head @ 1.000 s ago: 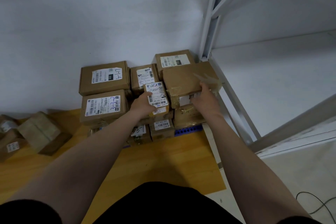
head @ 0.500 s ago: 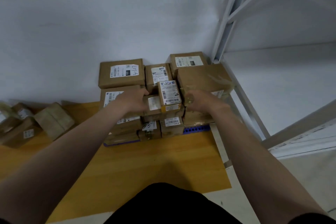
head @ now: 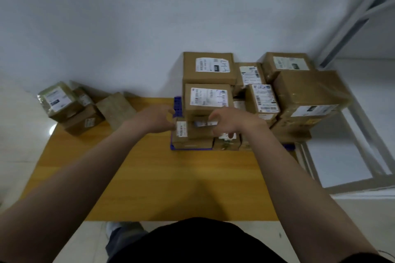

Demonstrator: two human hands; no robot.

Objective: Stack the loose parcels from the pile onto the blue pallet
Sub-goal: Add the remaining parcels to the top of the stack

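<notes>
Brown cardboard parcels with white labels are stacked on the blue pallet (head: pixel 177 103) against the wall. A small labelled parcel (head: pixel 264 98) lies on top, between a mid-size box (head: pixel 208 98) and a large taped box (head: pixel 307 94). My left hand (head: pixel 155 120) hovers at the stack's front left corner, fingers curled and apart, holding nothing. My right hand (head: pixel 232 123) is in front of the lower boxes, fingers spread, also holding nothing. The loose pile (head: pixel 83 121) sits on the floor to the left, topped by a plastic-wrapped parcel (head: pixel 56 99).
A yellow-brown mat (head: pixel 171 177) covers the floor under the pallet and pile. A white metal rack frame (head: pixel 352 126) stands to the right of the stack. The grey wall (head: pixel 128 28) is right behind the parcels.
Both hands have come off the top of the stack and drawn back to its front left. The small labelled parcel stays on top. My view has swung left, showing more of the pile.
</notes>
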